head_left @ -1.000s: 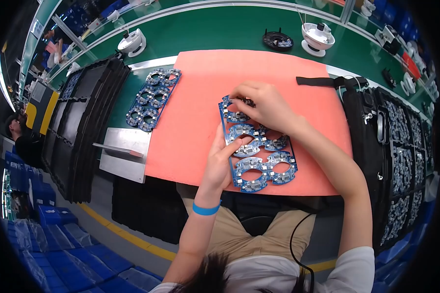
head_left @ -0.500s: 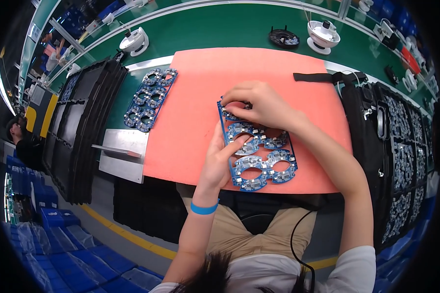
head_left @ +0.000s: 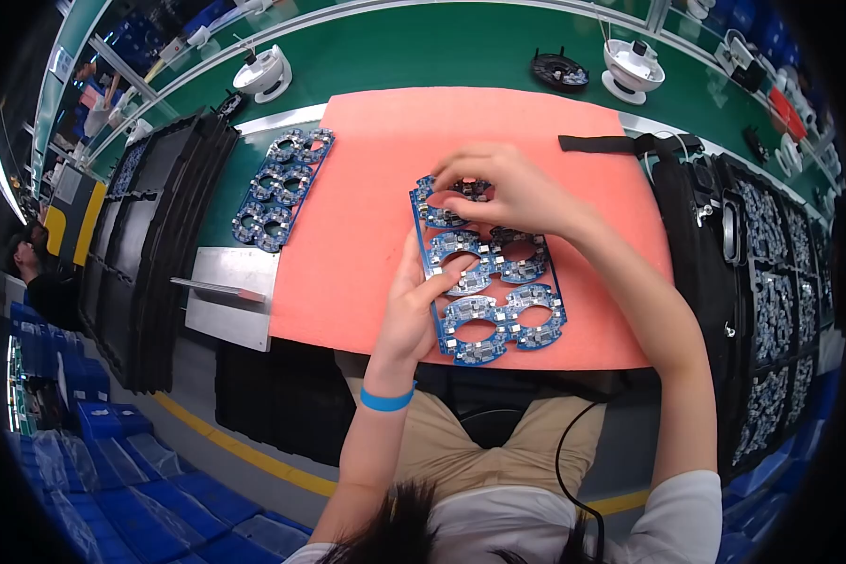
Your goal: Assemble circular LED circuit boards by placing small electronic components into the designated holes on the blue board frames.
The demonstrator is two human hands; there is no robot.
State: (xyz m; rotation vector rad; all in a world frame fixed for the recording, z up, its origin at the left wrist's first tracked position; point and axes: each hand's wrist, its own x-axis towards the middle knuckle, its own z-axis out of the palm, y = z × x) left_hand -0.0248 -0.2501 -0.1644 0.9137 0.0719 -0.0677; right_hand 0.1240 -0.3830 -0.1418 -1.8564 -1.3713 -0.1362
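Circuit panel [head_left: 480, 276] points lengthwise away, left hand [head_left: 407, 315] clamping it, right hand's [head_left: 512, 193] grip unclear.

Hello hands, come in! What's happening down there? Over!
Left hand gripping blue, rectangular, perforated circuit-board panel. Right hand at panel's far end, hiding part of it. Panel above flat salmon-pink mat; no other object seen blocking it.

The board [head_left: 484, 273] in the left grip [head_left: 410, 315] looks hard and glossy, its face rough, with metallic glints. Beneath the grip, the mat [head_left: 367, 226] is matt and soft-looking, like foam. Left of the grip lie a plate [head_left: 218, 324] of smooth, dull-shining metal and, farther out, satin plastic trays [head_left: 141, 263]. Beyond the grip, the desk [head_left: 442, 52] is smooth and semi-gloss; the bowls [head_left: 635, 66] there are glossy plastic.
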